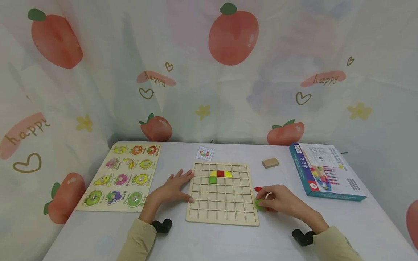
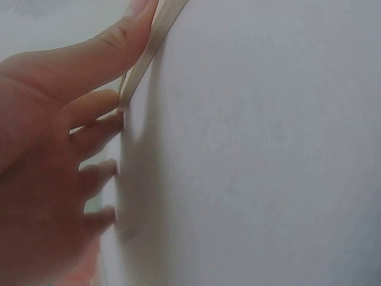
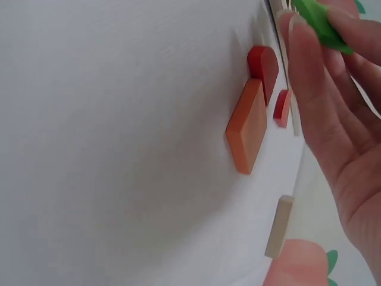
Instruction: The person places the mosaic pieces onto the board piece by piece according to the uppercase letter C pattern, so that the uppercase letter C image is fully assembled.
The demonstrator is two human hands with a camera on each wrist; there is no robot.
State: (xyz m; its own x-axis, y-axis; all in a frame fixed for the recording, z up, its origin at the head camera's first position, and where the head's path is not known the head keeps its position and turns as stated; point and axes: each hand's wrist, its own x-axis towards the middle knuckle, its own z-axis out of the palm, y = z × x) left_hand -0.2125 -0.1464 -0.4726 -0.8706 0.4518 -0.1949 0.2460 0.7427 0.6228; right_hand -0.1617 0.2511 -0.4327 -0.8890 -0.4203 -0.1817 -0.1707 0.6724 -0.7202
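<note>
A wooden grid board [image 1: 222, 206] lies in the middle of the table. In its upper cells sit a red square [image 1: 220, 173], a yellow curved piece on each side of it, and a green square [image 1: 212, 180]. My left hand [image 1: 170, 189] rests along the board's left edge, thumb on the rim and fingers spread. Just past the right edge, my right hand [image 1: 282, 199] pinches a green block [image 3: 321, 27] between thumb and fingers. Under that hand, an orange block [image 3: 247, 128] touches a rounded red block [image 3: 263, 65], with a smaller red piece [image 3: 282, 108] close by.
A fruit puzzle board [image 1: 124, 174] lies at the left. Behind the grid board is a small pattern card [image 1: 205, 153]. A plain wooden block [image 1: 270, 163] stands at the back right, near a flat printed box [image 1: 330, 172]. A patterned curtain hangs behind the table.
</note>
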